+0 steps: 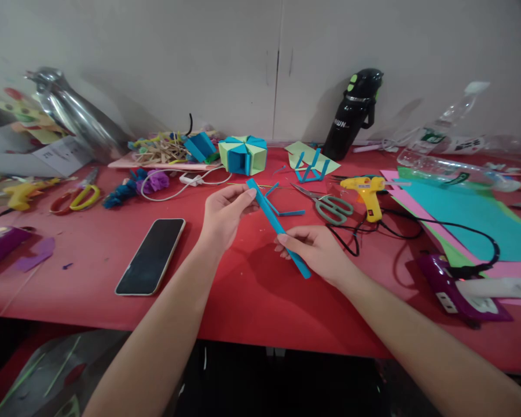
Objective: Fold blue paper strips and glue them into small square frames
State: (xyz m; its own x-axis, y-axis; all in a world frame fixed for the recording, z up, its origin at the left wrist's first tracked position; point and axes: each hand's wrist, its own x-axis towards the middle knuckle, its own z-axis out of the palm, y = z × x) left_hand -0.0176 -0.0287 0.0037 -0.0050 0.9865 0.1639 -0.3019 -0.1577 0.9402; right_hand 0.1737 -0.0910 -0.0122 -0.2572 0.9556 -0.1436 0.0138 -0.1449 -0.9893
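Between both hands, just above the red table [243,313], a narrow blue paper strip [271,216] slants from upper left to lower right. My left hand [226,211] pinches its upper end between thumb and fingers. Lower down, my right hand [313,248] grips the strip, whose tip sticks out past the fingers. Behind the strip lies a bent blue paper piece [286,212]. Green-handled scissors [333,208] and a yellow glue gun [367,194] rest to the right of it. Further back sits a blue and pale green folded paper form [244,155].
A phone [151,256] lies left of my hands. At right are coloured paper sheets [464,214], a purple power strip [455,289] and a black cable [417,217]. A black bottle [351,116], a metal jug [78,116] and folded blue strips [311,169] stand further back.
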